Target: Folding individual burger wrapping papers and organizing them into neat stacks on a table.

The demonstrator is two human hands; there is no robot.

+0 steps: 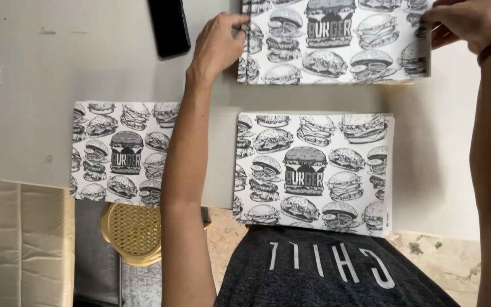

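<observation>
We are holding the far stack of printed sheets [336,42] with both hands, at the far edge of the grey surface [86,62]. Our left hand [218,45] is pinching the left edge of this stack, the thumb on top and the fingers below. Our right hand [473,23] is grasping the right corner, the grip closed on the paper. It seems we are squaring or lifting this stack; the next move probably needs both grips firm and level, so that the sheets are not sliding apart.

A second stack [313,170] is lying at the near edge, in front of us, and a third stack [123,153] near the near left corner, partly under our left forearm. A black phone [169,25] is resting beside the left hand. The top of the far stack and the right fingers are cut off by the frame.
</observation>
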